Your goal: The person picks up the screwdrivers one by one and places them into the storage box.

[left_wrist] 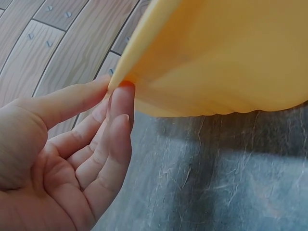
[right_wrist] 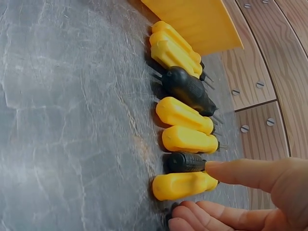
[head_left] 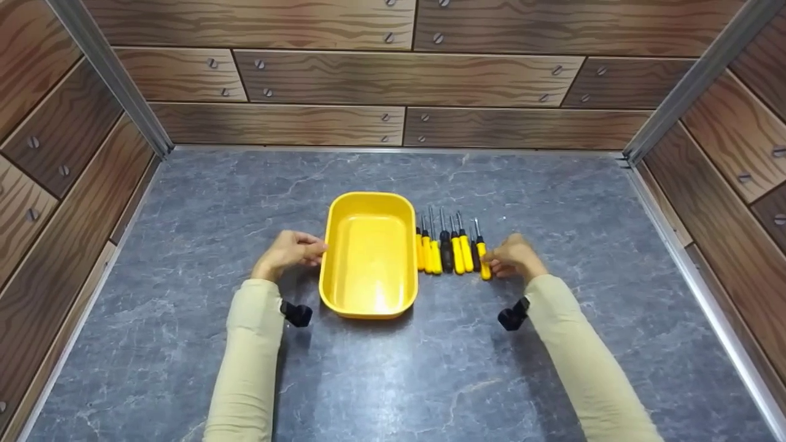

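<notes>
While the left hand (head_left: 287, 253) pinches the yellow rectangular plastic tray (head_left: 368, 264) by its left rim (head_left: 322, 279), the right hand (head_left: 514, 256), its grip unconfirmed, should isolate the row's rightmost yellow-handled metal screwdriver (head_left: 485, 270) from the adjacent black handle (right_wrist: 183, 162).

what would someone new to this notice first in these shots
Probably the bright yellow bin near the middle of the grey tabletop, its left rim pinched by the left hand. Next would likely come the row of screwdrivers just right of it, handles yellow or black, with the right hand at the row's right end. Wood-patterned walls stand behind and along both sides.
</notes>
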`<state>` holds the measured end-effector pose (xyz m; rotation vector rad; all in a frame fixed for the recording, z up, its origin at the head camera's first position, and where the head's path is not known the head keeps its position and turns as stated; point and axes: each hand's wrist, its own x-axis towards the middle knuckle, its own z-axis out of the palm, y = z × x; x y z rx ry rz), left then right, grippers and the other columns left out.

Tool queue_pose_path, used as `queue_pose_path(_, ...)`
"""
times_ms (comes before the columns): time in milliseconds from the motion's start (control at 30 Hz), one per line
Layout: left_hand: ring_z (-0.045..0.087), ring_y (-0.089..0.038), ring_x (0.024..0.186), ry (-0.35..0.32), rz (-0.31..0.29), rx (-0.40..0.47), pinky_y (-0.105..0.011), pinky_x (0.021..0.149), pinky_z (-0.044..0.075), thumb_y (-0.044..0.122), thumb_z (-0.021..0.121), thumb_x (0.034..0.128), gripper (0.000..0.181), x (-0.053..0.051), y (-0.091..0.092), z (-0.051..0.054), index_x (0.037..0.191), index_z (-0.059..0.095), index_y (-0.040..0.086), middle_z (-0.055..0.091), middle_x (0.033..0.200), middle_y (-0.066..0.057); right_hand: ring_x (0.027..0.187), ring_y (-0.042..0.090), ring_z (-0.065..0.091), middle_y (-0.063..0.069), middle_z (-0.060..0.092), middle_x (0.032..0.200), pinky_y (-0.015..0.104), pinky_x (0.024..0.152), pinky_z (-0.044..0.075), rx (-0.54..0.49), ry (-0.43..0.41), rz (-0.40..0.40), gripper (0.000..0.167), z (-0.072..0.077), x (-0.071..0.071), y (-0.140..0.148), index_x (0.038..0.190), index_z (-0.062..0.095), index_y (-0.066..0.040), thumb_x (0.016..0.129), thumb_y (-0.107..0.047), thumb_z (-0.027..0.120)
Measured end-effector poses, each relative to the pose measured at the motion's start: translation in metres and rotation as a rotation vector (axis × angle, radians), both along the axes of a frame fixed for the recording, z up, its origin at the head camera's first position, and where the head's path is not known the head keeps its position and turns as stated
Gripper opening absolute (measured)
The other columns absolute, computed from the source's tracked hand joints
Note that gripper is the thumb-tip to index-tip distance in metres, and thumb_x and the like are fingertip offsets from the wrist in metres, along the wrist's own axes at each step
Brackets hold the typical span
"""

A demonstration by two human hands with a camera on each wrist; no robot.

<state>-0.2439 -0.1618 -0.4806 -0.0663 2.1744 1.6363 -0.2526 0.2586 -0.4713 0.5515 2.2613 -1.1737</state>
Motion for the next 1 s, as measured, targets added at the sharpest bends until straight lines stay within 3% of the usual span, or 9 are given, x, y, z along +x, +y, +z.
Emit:
queue_pose_path(333, 0.065, -0.005, 0.064, -0.015, -0.012, 0.004, -0.026, 0.073, 0.061, 0.009, 0.066, 0.0894, 0.036, -0.0001, 0.0002, 0.0024, 0.117, 0.061, -0.013, 0.066, 0.068, 0.009, 0.048, 0.005, 0.057, -0.004, 0.058, 0.053, 0.02, 0.055, 0.058, 0.015, 0.0, -0.015, 0.017, -0.0029, -0.0005, -0.0034, 0.078, 0.053, -0.005, 0.083, -0.002, 0.068)
queue_pose_path(600, 0.064, -0.005, 0.064, 0.001, -0.011, 0.02, -0.023, 0.07, 0.06, 0.008, 0.065, 0.0899, 0.037, 0.0014, -0.0025, 0.0013, 0.117, 0.059, -0.016, 0.066, 0.069, 0.009, 0.048, 0.007, 0.059, -0.001, 0.06, 0.054, 0.02, 0.053, 0.057, -0.006, -0.023, -0.027, 0.017, -0.0034, -0.0051, -0.0045, 0.078, 0.055, -0.002, 0.079, -0.001, 0.072)
queue_pose_path(1000, 0.064, -0.003, 0.064, -0.021, -0.008, 0.039, -0.021, 0.07, 0.06, 0.01, 0.065, 0.0902, 0.039, 0.0016, -0.0024, 0.0, 0.119, 0.057, -0.016, 0.065, 0.068, 0.01, 0.043, 0.004, 0.056, -0.005, 0.055, 0.049, 0.021, 0.051, 0.058, 0.032, 0.031, -0.05, 0.019, -0.0044, -0.0022, -0.0063, 0.074, 0.052, -0.006, 0.08, 0.002, 0.068)
